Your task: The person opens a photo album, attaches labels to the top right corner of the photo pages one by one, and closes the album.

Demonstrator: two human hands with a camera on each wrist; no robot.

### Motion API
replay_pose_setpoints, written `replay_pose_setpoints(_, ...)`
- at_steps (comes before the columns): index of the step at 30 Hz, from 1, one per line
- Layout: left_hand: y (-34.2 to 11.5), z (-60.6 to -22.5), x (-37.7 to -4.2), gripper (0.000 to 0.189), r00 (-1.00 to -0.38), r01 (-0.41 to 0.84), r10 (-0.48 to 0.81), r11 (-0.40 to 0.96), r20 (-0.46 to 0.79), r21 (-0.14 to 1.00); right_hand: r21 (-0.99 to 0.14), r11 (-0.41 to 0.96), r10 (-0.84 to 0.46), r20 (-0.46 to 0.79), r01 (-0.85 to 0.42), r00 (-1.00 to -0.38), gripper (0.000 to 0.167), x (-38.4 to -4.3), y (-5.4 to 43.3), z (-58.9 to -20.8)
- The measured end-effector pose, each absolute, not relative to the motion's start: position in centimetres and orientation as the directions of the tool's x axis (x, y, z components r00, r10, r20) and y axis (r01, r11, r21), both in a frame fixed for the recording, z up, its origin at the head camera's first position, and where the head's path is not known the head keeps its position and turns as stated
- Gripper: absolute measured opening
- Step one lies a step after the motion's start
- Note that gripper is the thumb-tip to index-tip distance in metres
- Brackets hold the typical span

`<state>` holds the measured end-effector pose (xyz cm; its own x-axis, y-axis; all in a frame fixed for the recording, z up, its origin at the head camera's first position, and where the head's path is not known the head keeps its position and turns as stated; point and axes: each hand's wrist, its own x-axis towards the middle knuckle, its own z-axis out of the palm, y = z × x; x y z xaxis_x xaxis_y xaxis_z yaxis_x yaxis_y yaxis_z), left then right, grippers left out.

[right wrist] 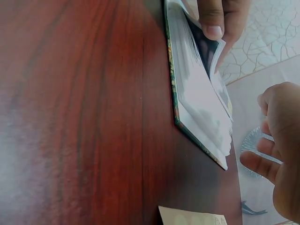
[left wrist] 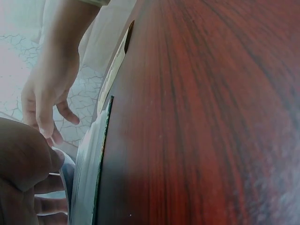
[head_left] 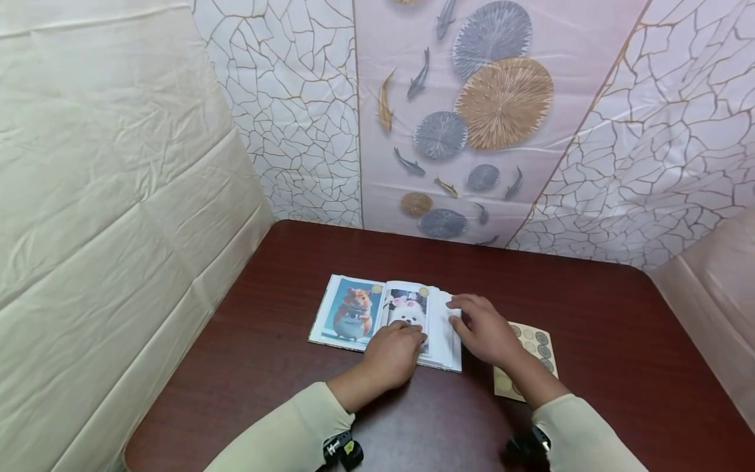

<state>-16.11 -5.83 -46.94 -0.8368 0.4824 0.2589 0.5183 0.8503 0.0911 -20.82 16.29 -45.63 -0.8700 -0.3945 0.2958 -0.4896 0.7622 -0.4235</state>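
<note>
An open photo book point(head_left: 444, 357) lies on the table. Its left page has a hamster picture point(head_left: 354, 308), the facing page a white fluffy dog picture point(head_left: 407, 301). Small round gold stickers mark both pictures' top right corners. My left hand point(head_left: 394, 354) pinches the lower edge of the dog page point(right wrist: 219, 50), its thumb point(right wrist: 214, 32) at the edge and its fingers over the picture. That page bows up from the white leaves point(right wrist: 192, 70) beneath. My right hand point(head_left: 486, 331) hovers with loosely bent fingers by the book's right edge, holding nothing.
A beige sheet point(head_left: 501, 383) of round grey and gold stickers lies right of the book, partly under my right forearm. The dark red-brown table point(head_left: 265, 393) meets patterned cloth point(head_left: 307, 131) at the back and a cream cloth wall point(head_left: 147, 229) at left.
</note>
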Motion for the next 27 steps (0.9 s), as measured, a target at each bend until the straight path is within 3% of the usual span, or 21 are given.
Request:
replay_pose_setpoints(9,-6.0,-46.8,-16.2,0.020,-0.846,0.517,0.475,0.843,0.243,0.149,-0.398,0.739,-0.462,0.289,-0.544,-0.839,0.030,-18.8,16.4,-45.5)
replay_pose_setpoints(27,-6.1,-46.6,-16.2,0.022,-0.867,0.489,0.444,0.846,0.225,0.214,-0.240,0.630,-0.684,0.279,-0.739,-0.674,0.053,-16.3,16.8,-47.0)
